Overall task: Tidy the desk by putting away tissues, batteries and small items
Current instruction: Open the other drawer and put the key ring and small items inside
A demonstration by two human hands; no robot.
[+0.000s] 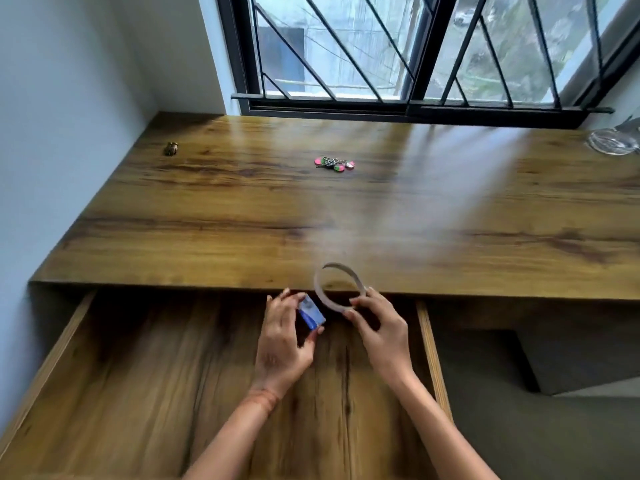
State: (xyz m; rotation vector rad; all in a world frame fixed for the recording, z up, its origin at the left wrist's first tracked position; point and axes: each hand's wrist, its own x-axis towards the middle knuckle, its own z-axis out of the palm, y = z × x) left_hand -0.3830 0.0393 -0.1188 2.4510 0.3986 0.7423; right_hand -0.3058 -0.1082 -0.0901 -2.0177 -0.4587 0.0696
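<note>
Pinching a light, stiff blue packet point(311, 316), left hand point(282, 344); right hand point(379, 336) grips thin, bendable ring point(337, 289) by its rim at lower centre.

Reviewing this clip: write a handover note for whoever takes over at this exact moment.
Left grip pinches a small blue rectangular box.
Right grip holds a thin grey ring.
Both hang over the open wooden drawer, not yet set down.
On the wooden desk: bunch of keys with pink and green tags mid-desk; small brown object far left; clear glass dish far right.
Done: drawer open, two items in hand.
Left: lay both in the drawer, then probably the keys and brown object.
</note>
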